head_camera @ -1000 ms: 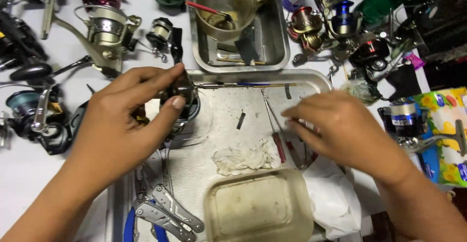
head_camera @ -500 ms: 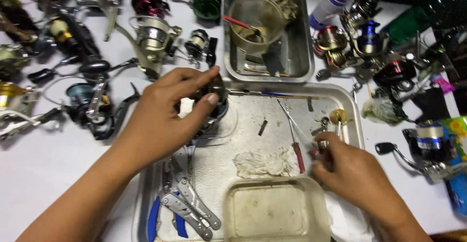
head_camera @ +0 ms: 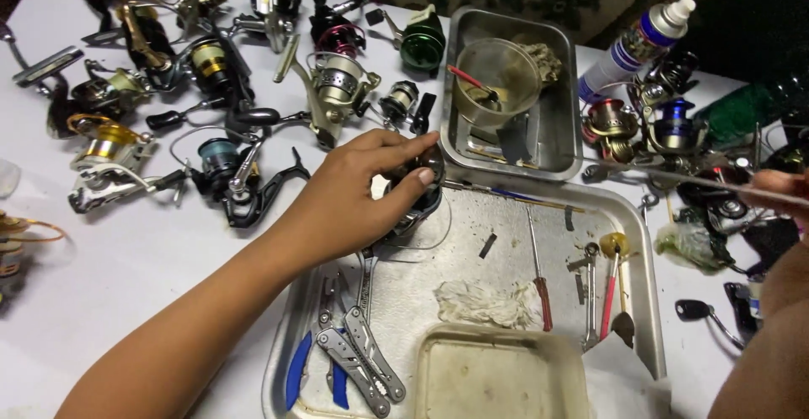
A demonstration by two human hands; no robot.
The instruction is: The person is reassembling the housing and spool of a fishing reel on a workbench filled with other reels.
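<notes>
My left hand (head_camera: 358,196) rests over a dark fishing reel (head_camera: 419,204) at the upper left corner of a large steel tray (head_camera: 636,242). My fingers and thumb are curled down around the reel's round body, clamped on it, so most of it is hidden under my palm. A loop of thin line curves out from it across the tray floor.

My right hand (head_camera: 788,190) is only partly in view at the far right edge. It seems to pinch the end of a long thin rod (head_camera: 674,176) that stretches left over the table, but I cannot tell how firmly the fingers close on it.

The reel looks like metal and hard plastic, so I judge it compact, stiff and fairly heavy for its size, possibly slick if greased. The safest hold is around the solid body, as now, not by the thin bail wire or handle, which could fold or turn.

On the tray lie a red-handled screwdriver (head_camera: 539,280), a crumpled white rag (head_camera: 484,303), folding pliers with blue grips (head_camera: 341,360) and a cloudy plastic tub (head_camera: 501,377). Behind it, a smaller steel pan (head_camera: 560,132) holds a clear cup (head_camera: 497,82) with a red-handled brush inside. A spray can (head_camera: 632,44) stands beside the pan. Many other reels (head_camera: 219,158) crowd the white table (head_camera: 126,276) to the left and right.
</notes>
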